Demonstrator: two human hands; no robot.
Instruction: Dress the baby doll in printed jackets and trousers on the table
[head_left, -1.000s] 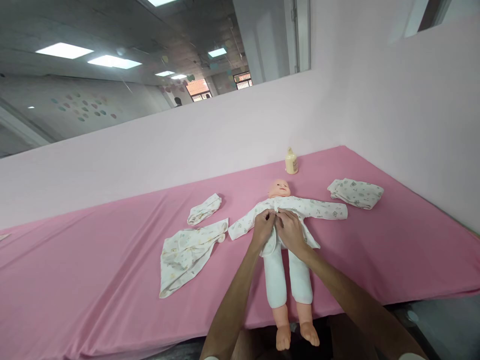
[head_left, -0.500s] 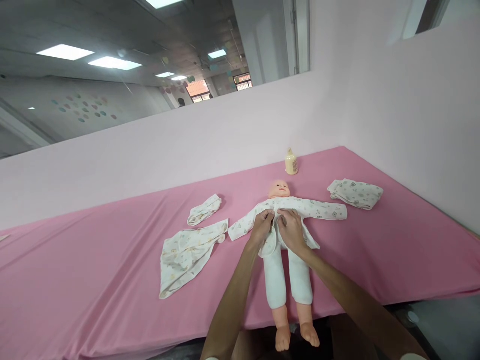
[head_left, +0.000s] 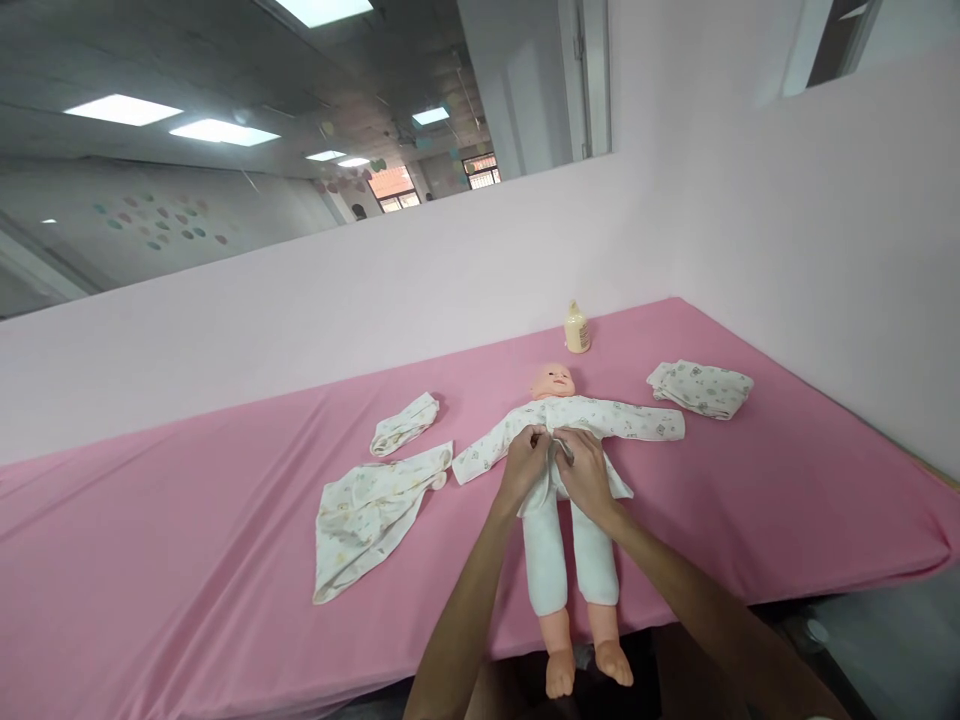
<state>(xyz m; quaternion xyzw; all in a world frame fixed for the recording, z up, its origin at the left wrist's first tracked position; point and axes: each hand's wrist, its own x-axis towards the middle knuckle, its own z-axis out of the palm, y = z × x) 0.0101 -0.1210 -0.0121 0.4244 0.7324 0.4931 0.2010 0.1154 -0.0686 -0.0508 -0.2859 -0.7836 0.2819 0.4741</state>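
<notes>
I've got the left hand (head_left: 526, 462) and the right hand (head_left: 583, 465) side by side at mid-frame, fingers bent inward, each pinching a front edge of the white baby jacket (head_left: 577, 411) as far as I can see; the fingertips are partly hidden. Here's what counts: the jacket's opening runs between my hands, along the long axis of the baby doll (head_left: 546, 555), head toward the top, feet at bottom centre. Neither hand is clearly nearer. The jacket lies right under them, thin, soft and printed, one sleeve slanting left, the other almost level to the right. The doll's legs look like plump white cloth, its head and feet smooth and plastic-looking.

Farther out, left of centre, a printed garment (head_left: 367, 520) lies wrinkled below a small folded cloth (head_left: 405, 424). Right side, a folded printed bundle (head_left: 701, 390); above the head, a rounded cream bottle (head_left: 577, 332). Everything's on a creased pink sheet (head_left: 225, 510).
</notes>
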